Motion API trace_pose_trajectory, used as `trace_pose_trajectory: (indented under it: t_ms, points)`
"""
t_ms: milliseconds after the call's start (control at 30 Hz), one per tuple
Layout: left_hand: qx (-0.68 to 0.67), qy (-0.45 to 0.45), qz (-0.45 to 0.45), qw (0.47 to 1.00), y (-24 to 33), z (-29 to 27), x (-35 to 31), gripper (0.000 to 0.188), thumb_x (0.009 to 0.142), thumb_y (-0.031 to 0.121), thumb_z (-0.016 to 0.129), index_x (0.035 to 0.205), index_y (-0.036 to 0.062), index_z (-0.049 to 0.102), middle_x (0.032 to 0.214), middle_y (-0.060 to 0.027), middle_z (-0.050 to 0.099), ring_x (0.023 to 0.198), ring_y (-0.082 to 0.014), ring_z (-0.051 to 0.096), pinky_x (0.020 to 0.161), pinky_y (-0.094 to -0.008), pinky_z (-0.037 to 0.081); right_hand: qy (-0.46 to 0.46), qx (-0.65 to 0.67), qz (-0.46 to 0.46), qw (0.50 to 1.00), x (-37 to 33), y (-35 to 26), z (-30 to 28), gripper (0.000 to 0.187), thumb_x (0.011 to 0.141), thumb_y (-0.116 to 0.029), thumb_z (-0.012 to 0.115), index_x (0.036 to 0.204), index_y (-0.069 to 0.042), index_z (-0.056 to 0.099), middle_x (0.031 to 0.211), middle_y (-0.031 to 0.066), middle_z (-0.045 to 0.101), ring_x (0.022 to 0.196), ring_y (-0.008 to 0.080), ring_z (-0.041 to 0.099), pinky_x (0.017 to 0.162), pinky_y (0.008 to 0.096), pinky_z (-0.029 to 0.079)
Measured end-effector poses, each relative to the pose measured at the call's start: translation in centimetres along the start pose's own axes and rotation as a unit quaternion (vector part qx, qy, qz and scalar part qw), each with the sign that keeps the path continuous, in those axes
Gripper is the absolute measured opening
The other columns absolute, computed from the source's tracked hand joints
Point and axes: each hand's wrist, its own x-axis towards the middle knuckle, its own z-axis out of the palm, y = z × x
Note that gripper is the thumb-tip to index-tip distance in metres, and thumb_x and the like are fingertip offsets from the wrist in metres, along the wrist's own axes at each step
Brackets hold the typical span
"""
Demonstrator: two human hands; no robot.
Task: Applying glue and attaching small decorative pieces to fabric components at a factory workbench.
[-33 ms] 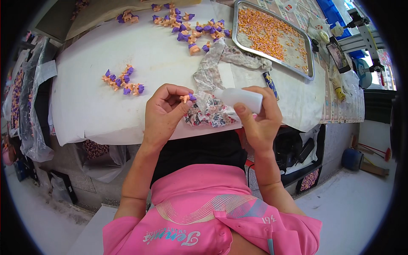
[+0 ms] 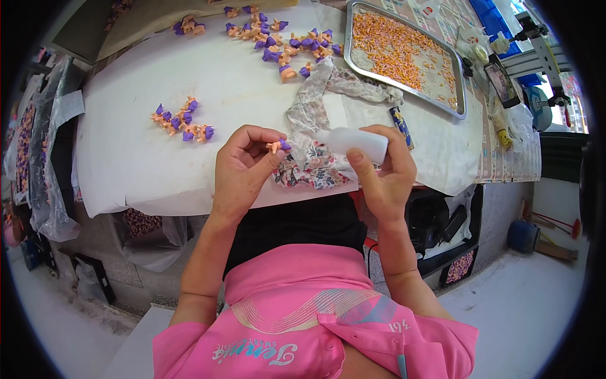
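Observation:
Between the thumb and fingers of my left hand (image 2: pixel 243 158) is a small peach and purple plastic figure (image 2: pixel 278 146). My right hand (image 2: pixel 388 170) grips a white squeeze bottle (image 2: pixel 358 144), tilted on its side with its narrow nozzle toward the figure. Nozzle and figure are apart. Under and behind the bottle lies a crumpled floral cloth (image 2: pixel 314 165). More figures of the same colours form a loose cluster (image 2: pixel 183 119) left of my hands, and a larger group (image 2: pixel 303 44) lies farther back.
A metal tray (image 2: pixel 409 83) of small orange and pink pieces stands at the back right. Beside the cloth is a dark blue patterned tube (image 2: pixel 401 126). A phone (image 2: pixel 502 82) is mounted on a stand at the right. White paper (image 2: pixel 126 170) covers the table up to its front edge.
My right hand and the bottle have shifted very slightly to the left. The left hand keeps its place with the figure.

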Motion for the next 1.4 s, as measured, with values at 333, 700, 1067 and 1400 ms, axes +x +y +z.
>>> trace_pose_trajectory:
  t_ms: [333, 700, 1067, 1400]
  points:
    - [0.012, 0.015, -0.021, 1.000, 0.7, 2.8, 1.0, 0.017, 0.085, -0.006, 0.065, 0.101, -0.0008, 0.058, 0.104, -0.0069, 0.062, 0.091, -0.0095, 0.059, 0.082, -0.0218, 0.049, -0.084, -0.096, 0.074, 0.989, 3.5, 3.3, -2.9, 0.024, 0.087, -0.016, 0.070, 0.106, -0.003, 0.065, 0.087, 0.0015, 0.056, 0.069, 0.0072, 0.045, 0.061, 0.0224, 0.037]
    - [0.025, 0.005, -0.021, 0.999, 1.0, 2.4, 0.7, 0.017, 0.086, -0.005, 0.065, 0.101, -0.0004, 0.058, 0.106, -0.0091, 0.062, 0.096, -0.0142, 0.061, 0.091, -0.0300, 0.052, -0.091, -0.277, -0.103, 0.951, 11.6, 4.7, -6.7, 0.016, 0.083, -0.013, 0.068, 0.098, -0.008, 0.072, 0.096, 0.0073, 0.068, 0.090, 0.0242, 0.060, 0.081, 0.0358, 0.046]
    - [0.022, -0.001, -0.018, 1.000, 1.6, 1.9, 0.7, 0.017, 0.086, -0.004, 0.066, 0.100, -0.0002, 0.059, 0.106, -0.0091, 0.062, 0.096, -0.0136, 0.061, 0.091, -0.0294, 0.052, -0.154, -0.365, -0.071, 0.915, 20.5, 8.4, -3.3, 0.014, 0.080, -0.013, 0.068, 0.091, -0.006, 0.073, 0.088, 0.0133, 0.069, 0.088, 0.0295, 0.064, 0.080, 0.0389, 0.049]
    - [0.061, -0.004, -0.009, 0.998, 1.0, 6.1, 2.3, 0.019, 0.086, -0.004, 0.064, 0.104, -0.0007, 0.057, 0.104, -0.0083, 0.062, 0.094, -0.0148, 0.062, 0.085, -0.0278, 0.052, -0.135, -0.487, 0.011, 0.863, 23.1, 9.3, -6.3, 0.016, 0.075, -0.017, 0.064, 0.084, -0.010, 0.074, 0.079, 0.0177, 0.068, 0.078, 0.0354, 0.067, 0.072, 0.0455, 0.053]
